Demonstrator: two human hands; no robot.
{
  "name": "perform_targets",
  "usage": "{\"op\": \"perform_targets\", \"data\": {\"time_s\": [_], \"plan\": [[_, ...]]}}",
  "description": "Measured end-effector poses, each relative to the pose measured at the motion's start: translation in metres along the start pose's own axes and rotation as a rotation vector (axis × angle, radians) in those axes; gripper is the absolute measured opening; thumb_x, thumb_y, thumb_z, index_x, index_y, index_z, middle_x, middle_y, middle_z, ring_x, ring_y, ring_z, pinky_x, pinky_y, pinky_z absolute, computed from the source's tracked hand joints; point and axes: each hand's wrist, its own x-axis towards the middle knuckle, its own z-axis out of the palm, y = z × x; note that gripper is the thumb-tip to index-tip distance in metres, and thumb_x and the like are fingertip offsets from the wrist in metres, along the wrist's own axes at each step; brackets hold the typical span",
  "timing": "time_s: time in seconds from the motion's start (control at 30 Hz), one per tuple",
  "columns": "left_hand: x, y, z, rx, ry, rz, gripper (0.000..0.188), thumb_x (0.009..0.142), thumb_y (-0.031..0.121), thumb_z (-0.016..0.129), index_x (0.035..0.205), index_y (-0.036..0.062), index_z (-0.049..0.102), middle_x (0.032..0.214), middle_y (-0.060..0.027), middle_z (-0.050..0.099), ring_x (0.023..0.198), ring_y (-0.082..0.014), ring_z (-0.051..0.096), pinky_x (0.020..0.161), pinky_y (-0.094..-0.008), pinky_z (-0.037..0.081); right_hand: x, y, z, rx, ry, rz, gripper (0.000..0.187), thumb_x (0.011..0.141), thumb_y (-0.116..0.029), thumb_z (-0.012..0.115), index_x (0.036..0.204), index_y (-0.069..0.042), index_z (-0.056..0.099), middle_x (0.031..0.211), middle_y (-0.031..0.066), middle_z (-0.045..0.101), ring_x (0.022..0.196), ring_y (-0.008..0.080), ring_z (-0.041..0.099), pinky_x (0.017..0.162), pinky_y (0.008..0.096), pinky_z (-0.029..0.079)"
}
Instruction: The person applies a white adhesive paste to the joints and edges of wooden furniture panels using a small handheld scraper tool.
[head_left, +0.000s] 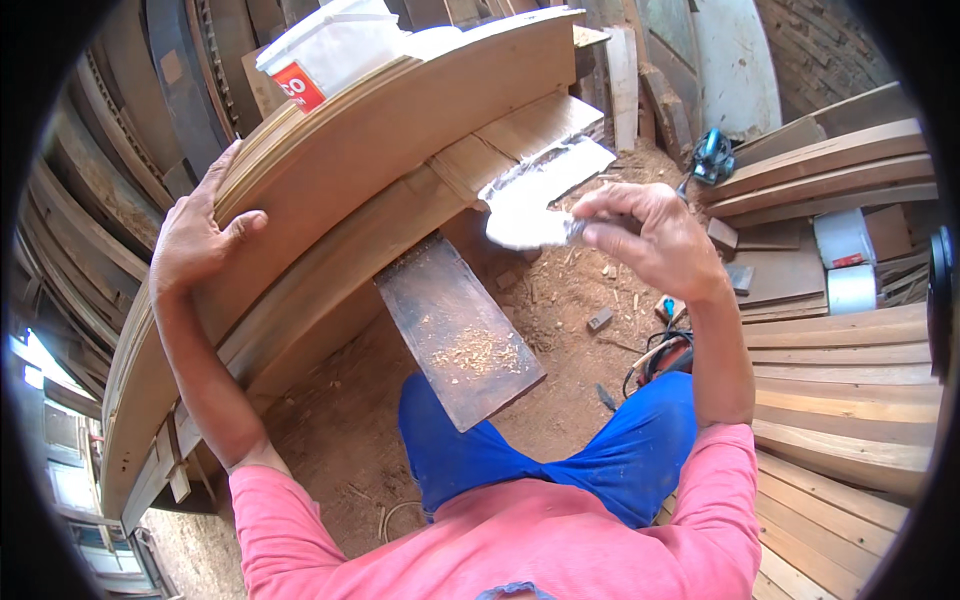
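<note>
A long curved wooden panel point(400, 130) stands across the far side in front of me. My left hand point(190, 240) rests on its upper edge at the left, index finger and thumb stretched apart. Out to the right, my right hand point(650, 235) is closed, thumb against fingers, on a bright white crinkled sheet point(525, 225). Glare washes out its surface, so I cannot tell whether it is plastic or paper. Behind it, another shiny white piece point(580, 165) lies by the panel's lower ledge; whether the two are joined is unclear.
A white bucket point(335, 50) stands on the panel's top. Below, a dark board point(460, 335) with wood shavings juts toward my knees. Stacked curved planks point(840, 400) line the right side. A teal power tool point(712, 158) and white containers point(850, 265) sit there too.
</note>
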Motion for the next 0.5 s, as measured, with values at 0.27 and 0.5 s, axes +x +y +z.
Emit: {"op": "perform_targets", "data": {"time_s": [0.27,0.5], "plan": [[0.009,-0.025,-0.004,-0.057,-0.041,0.112,0.113,0.077,0.080,0.069,0.155,0.0016,0.042,0.156,-0.0192,0.047,0.146,-0.0304,0.043,0.120,-0.0416,0.033,-0.038,0.062,-0.007,0.354,-0.041,0.116,0.016,0.090,-0.002,0.071,0.106,-0.001,0.070,0.077,-0.0057,0.060,0.066,0.0013,0.051,0.058,0.0210,0.041],[0.015,-0.033,0.000,0.065,-0.128,0.024,0.102,0.086,0.075,0.065,0.150,-0.0020,0.047,0.147,-0.0179,0.054,0.134,-0.0283,0.051,0.113,-0.0396,0.039,-0.066,0.143,-0.009,0.258,0.205,-0.029,0.023,0.093,0.004,0.069,0.115,-0.003,0.068,0.100,0.0011,0.069,0.087,0.0056,0.062,0.076,0.0200,0.051]]}}
